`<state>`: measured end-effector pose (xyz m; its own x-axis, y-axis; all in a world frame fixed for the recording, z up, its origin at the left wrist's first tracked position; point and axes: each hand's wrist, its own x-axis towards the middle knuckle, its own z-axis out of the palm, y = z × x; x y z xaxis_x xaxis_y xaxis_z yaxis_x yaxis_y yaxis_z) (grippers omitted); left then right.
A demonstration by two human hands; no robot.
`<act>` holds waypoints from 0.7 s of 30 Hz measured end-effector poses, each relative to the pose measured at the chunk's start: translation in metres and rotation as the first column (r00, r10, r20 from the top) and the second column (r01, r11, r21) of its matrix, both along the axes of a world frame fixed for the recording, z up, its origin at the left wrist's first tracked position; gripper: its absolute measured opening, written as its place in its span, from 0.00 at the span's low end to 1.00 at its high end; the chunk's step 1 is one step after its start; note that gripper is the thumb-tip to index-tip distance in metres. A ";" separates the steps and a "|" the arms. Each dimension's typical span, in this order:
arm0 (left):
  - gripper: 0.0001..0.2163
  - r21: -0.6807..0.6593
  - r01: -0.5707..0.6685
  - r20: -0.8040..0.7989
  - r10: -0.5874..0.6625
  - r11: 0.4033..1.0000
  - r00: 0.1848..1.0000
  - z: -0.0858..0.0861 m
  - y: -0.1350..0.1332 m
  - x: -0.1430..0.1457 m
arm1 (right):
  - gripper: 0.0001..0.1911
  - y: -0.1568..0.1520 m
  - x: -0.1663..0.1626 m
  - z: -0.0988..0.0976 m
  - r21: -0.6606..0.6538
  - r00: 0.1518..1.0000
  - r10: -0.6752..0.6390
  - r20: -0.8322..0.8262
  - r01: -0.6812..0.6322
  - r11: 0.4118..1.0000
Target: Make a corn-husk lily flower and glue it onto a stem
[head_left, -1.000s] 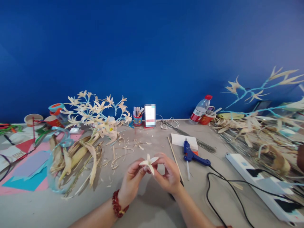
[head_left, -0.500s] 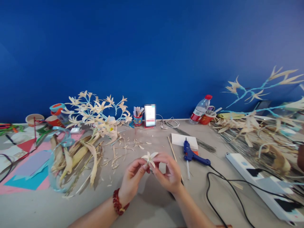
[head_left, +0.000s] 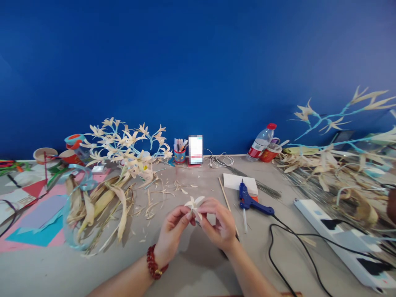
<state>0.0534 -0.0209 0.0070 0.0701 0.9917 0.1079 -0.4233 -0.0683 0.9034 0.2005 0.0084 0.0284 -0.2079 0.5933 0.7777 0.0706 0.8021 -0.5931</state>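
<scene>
Above the middle of the table I hold a small cream flower (head_left: 194, 203) with pointed petals, which looks made of corn husk. My left hand (head_left: 173, 227), a red beaded bracelet at its wrist, pinches the flower's base between thumb and fingers. On the other side, my right hand (head_left: 220, 225) has its thumb and forefinger closed on a petal at the flower's right. The fingers hide the flower's underside. To the right of my hands lies a blue glue gun (head_left: 247, 200) with a glue stick showing below it.
Finished husk flowers (head_left: 123, 144) stand at the back left, behind dried husks (head_left: 105, 202) and coloured paper (head_left: 40, 220). A power strip (head_left: 340, 243) with black cables is at right. A lit phone (head_left: 195, 150), pen cup (head_left: 180, 156) and tilted bottle (head_left: 262, 142) line the wall.
The flower has tilted very slightly between my fingers, its petals shifting a little. Both hands stay in almost the same place.
</scene>
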 end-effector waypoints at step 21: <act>0.06 0.042 -0.028 -0.091 0.031 0.999 0.995 -0.003 -0.001 0.000 | 0.06 -0.004 -0.002 0.003 -0.100 0.997 -0.067 0.039 0.071 0.992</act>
<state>0.0537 -0.0223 0.0045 0.0524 0.9884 0.1428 -0.3365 -0.1172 0.9344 0.1981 0.0040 0.0312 -0.1900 0.6829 0.7054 0.1462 0.7302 -0.6675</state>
